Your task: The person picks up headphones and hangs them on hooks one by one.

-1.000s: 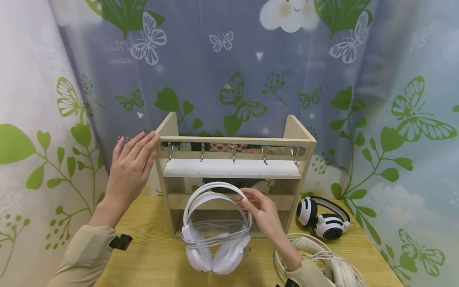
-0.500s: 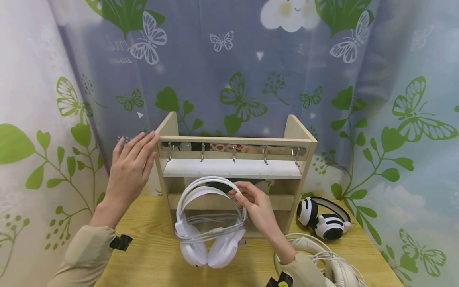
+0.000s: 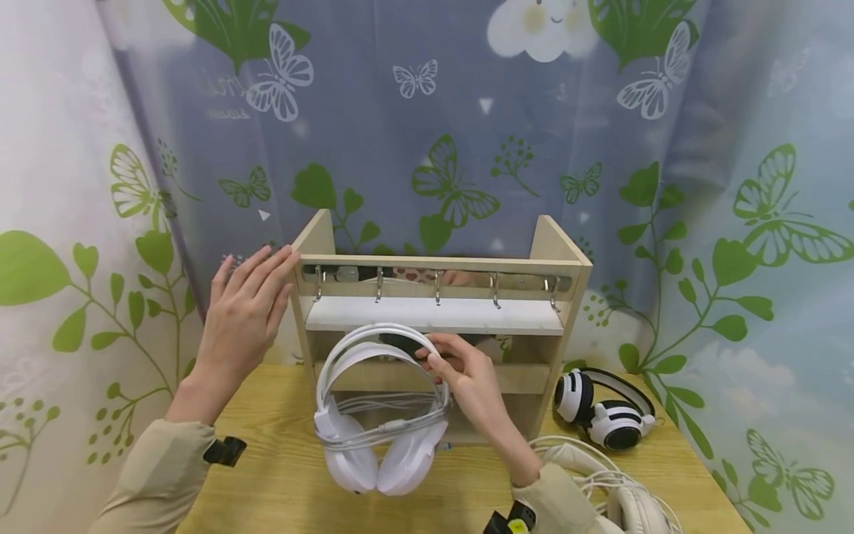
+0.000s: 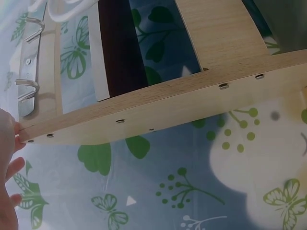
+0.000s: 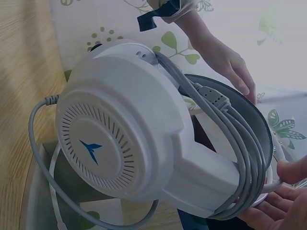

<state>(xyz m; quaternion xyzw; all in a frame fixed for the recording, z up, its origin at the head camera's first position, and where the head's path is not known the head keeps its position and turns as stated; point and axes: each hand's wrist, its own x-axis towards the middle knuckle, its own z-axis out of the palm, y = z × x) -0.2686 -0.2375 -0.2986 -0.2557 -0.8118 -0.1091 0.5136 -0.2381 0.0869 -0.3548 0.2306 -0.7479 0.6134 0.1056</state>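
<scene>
Above the table (image 3: 267,489), grey cable (image 5: 240,146) wraps white headphones (image 3: 405,466).

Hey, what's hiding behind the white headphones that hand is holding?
Behind the white headphones are the wooden rack and, lower down, the tabletop. One rack board shows through the middle. The ear cups cover whatever is right behind them, so I can't see that.

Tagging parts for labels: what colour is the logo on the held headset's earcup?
Blue logo; it shows best in the right wrist view.
</scene>
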